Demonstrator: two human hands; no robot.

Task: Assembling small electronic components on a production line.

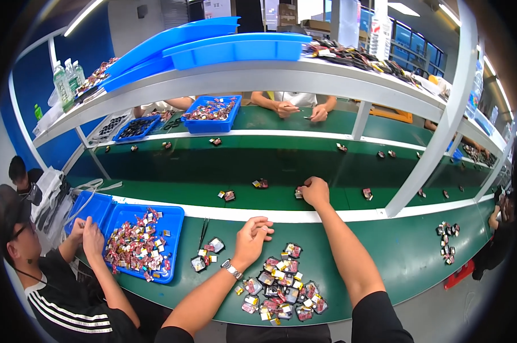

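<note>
My right hand [316,192] reaches over the white rail onto the green belt, its fingers closed on a small electronic module [298,194] that is partly hidden by them. My left hand [253,237], with a watch [231,268] at the wrist, hovers over the near green surface. Its fingers are curled together, and their inner side is hidden. Between my forearms lies a pile of small electronic modules [281,280] with dark casings, reddish parts and yellow-white labels. Left of my left hand are a few more modules [198,263] and dark tweezers [203,231].
A blue tray [180,228] of reddish small parts stands at the left, beside a seated person [70,286]. More modules [367,194] sit spaced along the belt. Overhead runs a white shelf [241,77] with blue trays [235,51]. Another person's hands [301,110] work across the belt.
</note>
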